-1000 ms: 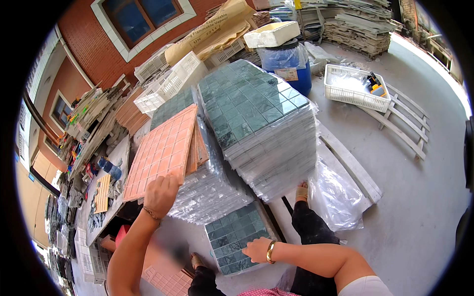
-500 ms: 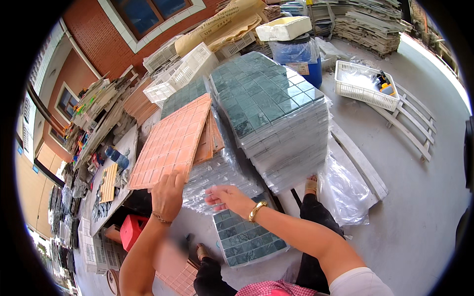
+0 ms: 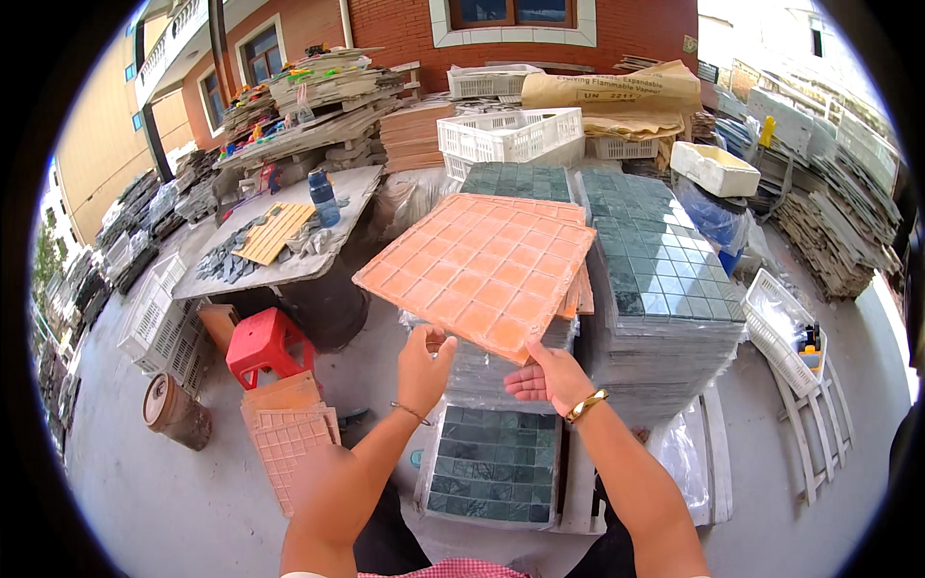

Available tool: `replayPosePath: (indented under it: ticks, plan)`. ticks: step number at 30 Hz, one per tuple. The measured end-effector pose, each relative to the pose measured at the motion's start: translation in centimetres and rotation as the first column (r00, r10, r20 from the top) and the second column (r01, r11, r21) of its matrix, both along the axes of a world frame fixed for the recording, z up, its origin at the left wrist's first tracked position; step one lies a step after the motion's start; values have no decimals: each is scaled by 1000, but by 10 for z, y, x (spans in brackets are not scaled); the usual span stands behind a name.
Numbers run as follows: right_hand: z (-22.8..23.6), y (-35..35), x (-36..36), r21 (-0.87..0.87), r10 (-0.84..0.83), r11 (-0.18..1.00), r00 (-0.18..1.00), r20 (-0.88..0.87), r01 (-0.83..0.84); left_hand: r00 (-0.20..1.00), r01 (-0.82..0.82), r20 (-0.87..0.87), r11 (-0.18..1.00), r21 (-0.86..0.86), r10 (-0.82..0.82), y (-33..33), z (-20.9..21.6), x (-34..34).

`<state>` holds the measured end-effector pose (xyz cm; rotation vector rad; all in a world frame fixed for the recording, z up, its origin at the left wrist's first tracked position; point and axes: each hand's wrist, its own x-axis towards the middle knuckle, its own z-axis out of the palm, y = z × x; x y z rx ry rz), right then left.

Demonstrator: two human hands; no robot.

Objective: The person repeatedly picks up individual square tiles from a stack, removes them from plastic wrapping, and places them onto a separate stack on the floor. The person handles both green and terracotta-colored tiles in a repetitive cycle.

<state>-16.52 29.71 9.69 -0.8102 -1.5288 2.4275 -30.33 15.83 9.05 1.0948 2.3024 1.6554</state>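
An orange grid-patterned mould tray [image 3: 482, 265] lies tilted across the front stack, above other orange trays [image 3: 578, 294]. My right hand [image 3: 559, 378] is at its near right corner, thumb over the edge and other fingers stretched out below it; any finger directly beneath the corner is hidden. Just below the tray's near edge, my left hand [image 3: 424, 371] is loosely curled, thumb and forefinger slightly apart, holding nothing I can see. Dark green tile sheets [image 3: 520, 180] top the wrapped stack behind the tray. Another stack of green tiles [image 3: 641, 241] stands to the right.
A low green-tiled stack [image 3: 491, 467] lies in front of my legs. Left are a red stool [image 3: 270, 345], more orange trays [image 3: 289, 433], a bucket [image 3: 178, 409] and a worktable [image 3: 337, 226] with a blue bottle [image 3: 323, 197]. A white crate [image 3: 776, 323] and wooden pallet [image 3: 819, 433] are right.
My view has swung left. The orange tray has turned to lie flatter. My left hand has come off its edge, while my right hand has moved to its near right corner.
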Motion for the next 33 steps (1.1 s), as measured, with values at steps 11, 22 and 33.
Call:
replayPosePath:
  ticks: [11, 22, 33]
  plan:
    - [-9, -7, 4, 797, -297, 187, 807, -511, 574, 403, -19, 852, 928, 372, -333, 32, 52, -35]
    - [36, -9, -11, 799, -146, -577, 941, -306, 170, 408, -12, 886, 969, 248, -221, 51, 81, -43]
    - [6, 42, -78, 921, -16, -193, 938, -346, 337, 460, 2, 868, 978, 211, -188, 61, 84, -41]
